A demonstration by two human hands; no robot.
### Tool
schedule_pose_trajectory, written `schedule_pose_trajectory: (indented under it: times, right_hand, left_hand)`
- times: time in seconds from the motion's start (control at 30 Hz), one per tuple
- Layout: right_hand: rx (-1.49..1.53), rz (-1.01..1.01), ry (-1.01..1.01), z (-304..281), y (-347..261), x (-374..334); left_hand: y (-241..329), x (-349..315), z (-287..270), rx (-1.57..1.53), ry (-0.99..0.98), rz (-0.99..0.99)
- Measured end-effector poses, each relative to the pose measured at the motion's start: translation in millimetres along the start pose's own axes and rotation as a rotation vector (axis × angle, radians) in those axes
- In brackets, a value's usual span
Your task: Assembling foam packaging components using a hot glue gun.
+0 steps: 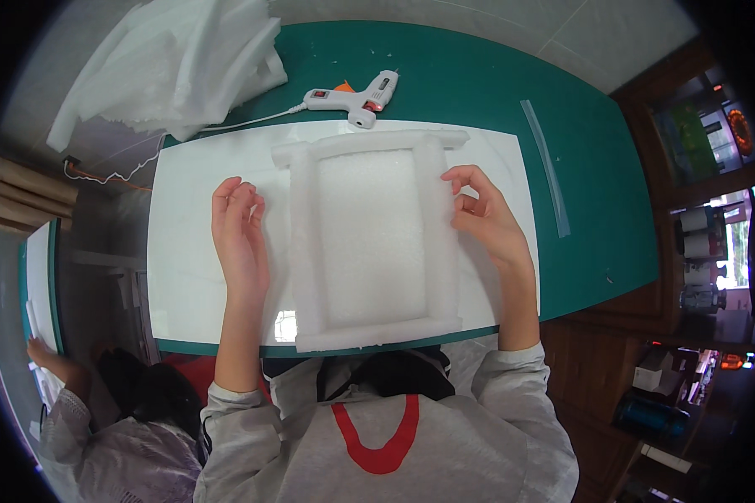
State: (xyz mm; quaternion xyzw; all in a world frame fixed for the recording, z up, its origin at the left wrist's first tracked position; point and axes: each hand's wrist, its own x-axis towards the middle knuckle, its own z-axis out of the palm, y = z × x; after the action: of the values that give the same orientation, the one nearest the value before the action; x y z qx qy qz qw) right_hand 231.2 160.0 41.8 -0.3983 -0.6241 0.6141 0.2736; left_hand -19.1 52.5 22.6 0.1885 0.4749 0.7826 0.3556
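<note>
Wooden shelving [706,184] stands beside a grey wall [524,32].

Table [600,226] has a green top w/ rounded far R corner. White glossy sheet [189,251] lies flat on it, L & ctr, covering most of the near part; thin green strip shows along the near edge. On the sheet, approx. mid: white foam frame [306,243], raised strips on all 4 sides, its near end by the table edge. White glue gun [356,99] at the sheet's far edge, cord [260,116] running L. Clear strip [547,172] lies on green, R of sheet. White foam pile [176,71] at far L corner; tiny white bits [371,52] beyond gun.
</note>
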Motion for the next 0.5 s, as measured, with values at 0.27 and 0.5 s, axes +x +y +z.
schedule_pose_trajectory:
  times: [0.27, 0.5]
  right_hand:
    - [0.031, 0.019, -0.015, -2.7, 1.3, 0.2]
    - [0.004, 0.019, -0.045, -2.9, 2.0, 1.3]
  left_hand:
    - [0.3, -5.9, 7.8, 0.177, -0.094, -0.059]
    - [-2.3, -7.0, 8.6, 0.448, -0.167, 0.01]
